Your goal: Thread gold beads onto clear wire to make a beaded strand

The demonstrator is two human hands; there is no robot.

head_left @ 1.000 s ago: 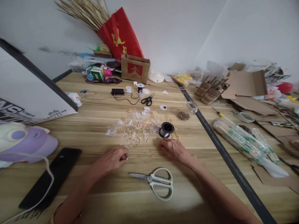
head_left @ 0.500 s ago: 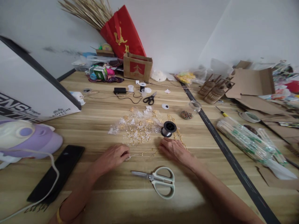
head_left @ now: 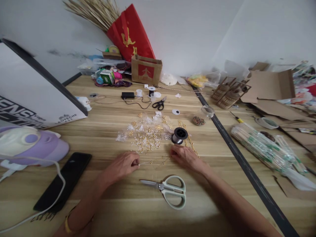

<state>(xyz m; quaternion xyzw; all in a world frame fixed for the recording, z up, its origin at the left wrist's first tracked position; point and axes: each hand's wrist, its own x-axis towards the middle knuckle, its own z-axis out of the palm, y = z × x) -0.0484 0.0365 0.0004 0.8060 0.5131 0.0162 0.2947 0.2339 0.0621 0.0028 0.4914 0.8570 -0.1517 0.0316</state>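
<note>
I have one end of a thin gold chain with little beads [head_left: 153, 161] in my left hand [head_left: 128, 161]. My finger and thumb are pressed together and pinch it tight. The chain goes across to my right hand [head_left: 184, 155], low over the wooden table [head_left: 111, 204]. The fingers of that hand are bent close together and pinch the chain too, but its very end is hidden under them.

Just past my right fingers stands a black spool with shiny pale thread [head_left: 179, 135]. Some yellow gold chains [head_left: 189, 141] lie beside the spool, on its right. A big messy pile of tiny gold and clear beads [head_left: 148, 138], with small clear bags in it, is behind the chain I hold.

The big scissors with pale green handles [head_left: 174, 191] lie on my side of the chain. Their silver tips point left. Small black scissors [head_left: 159, 104] lie farther back, past the pile. A round clear tub of brown and mixed beads [head_left: 198, 120] sits behind the spool, to the right. A flat black phone [head_left: 63, 181] is left of my left arm, with a white cord [head_left: 61, 189] lying across it.
</note>
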